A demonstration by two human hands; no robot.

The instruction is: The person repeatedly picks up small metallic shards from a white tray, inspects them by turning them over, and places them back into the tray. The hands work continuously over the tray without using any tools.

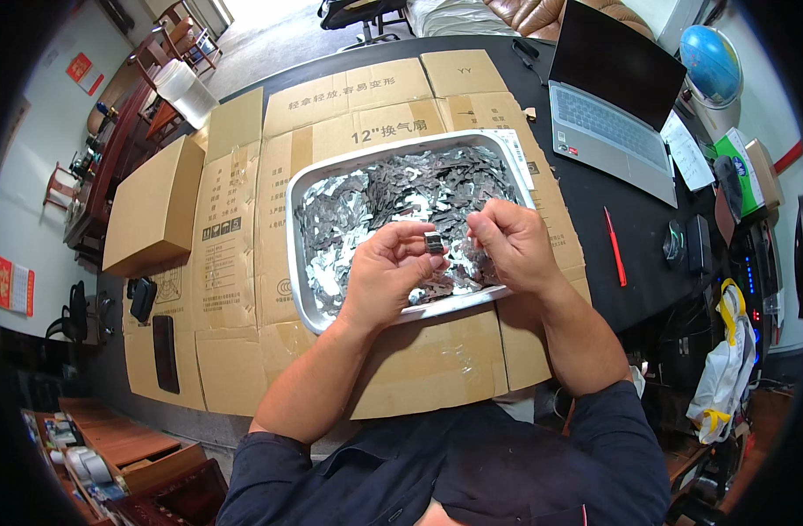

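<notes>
Both hands are up over the metal tray (307,263), which is heaped with thin flat grey metal pieces (401,188) and sits on flattened cardboard (235,245) laid over the dark table (594,237). The left hand (386,272) has its fingers curled in and pinches a small dark stack of pieces (434,244) between thumb and fingertips; the right hand (514,247) is closed in a loose pinch right against the same stack, touching it from the other side. So the stack sits between the two hands, just above the near part of the tray. My take: to do this bit well, keep the stack squared with the left thumb and let the right fingertips do the fine aligning, staying over the tray so any dropped piece lands back in the heap. A laptop (607,114) sits well off to the right.
</notes>
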